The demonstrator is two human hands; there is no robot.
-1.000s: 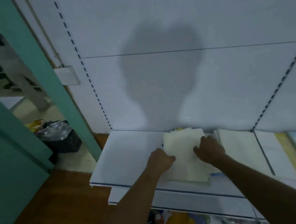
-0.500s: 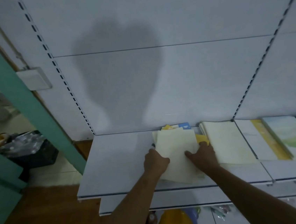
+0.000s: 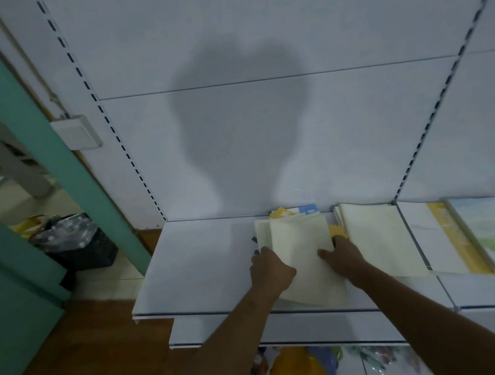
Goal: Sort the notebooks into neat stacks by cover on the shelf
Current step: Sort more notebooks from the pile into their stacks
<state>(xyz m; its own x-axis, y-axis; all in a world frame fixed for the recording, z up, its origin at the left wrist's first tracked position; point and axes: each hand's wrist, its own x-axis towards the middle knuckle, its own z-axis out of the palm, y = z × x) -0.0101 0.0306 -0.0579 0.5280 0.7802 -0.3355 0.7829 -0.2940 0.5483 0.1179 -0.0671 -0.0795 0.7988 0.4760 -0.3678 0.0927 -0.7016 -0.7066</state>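
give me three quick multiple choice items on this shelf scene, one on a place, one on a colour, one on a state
1. Where does the cream stack between the hands lie?
A. on the floor
B. on the shelf
C. in the black bin

2. What colour is the door frame at the left?
A. teal green
B. red
C. black

3. How are the hands placed?
A. both hang free
B. only one touches the stack
C. left hand and right hand are at opposite sides of it

Answers: 1 B, the stack rests on the white board; 2 A, the frame is teal; 3 C, one hand at each side edge.
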